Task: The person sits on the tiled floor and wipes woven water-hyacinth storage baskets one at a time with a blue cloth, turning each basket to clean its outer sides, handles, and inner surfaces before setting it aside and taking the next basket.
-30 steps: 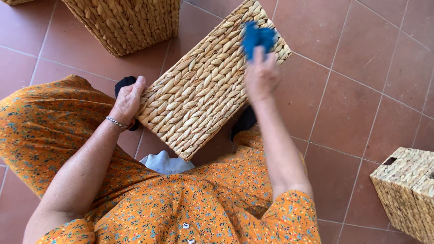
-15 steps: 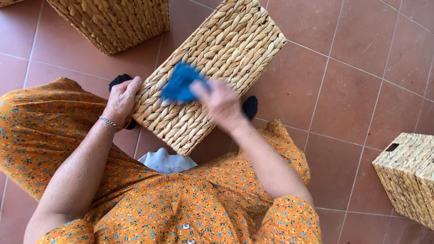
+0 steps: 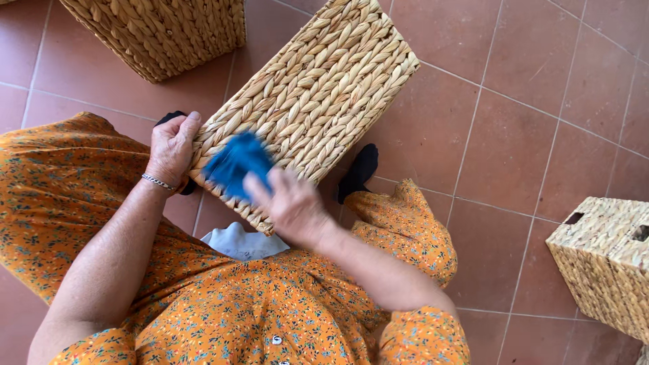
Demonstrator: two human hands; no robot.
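The left hand (image 3: 172,149) reaches forward from a bent arm and grips the near left edge of the woven basket (image 3: 318,101), its fingers (image 3: 186,128) curled together over the rim and clamped on the weave, a thin bracelet (image 3: 159,181) at the wrist. The right hand (image 3: 291,206) comes in from the right with the forearm angled across the lap, palm down over the basket's near corner; it is blurred, but its fingers (image 3: 260,186) are closed on a blue cloth (image 3: 236,162), which lies pressed flat against the basket's side, just ahead of the fingertips and just beside the left hand. The basket itself rests tilted on the tiled floor (image 3: 514,135) against the person's knees, its long side facing up. A second basket (image 3: 169,34) stands beyond it, and a third (image 3: 605,263) well apart to its right.
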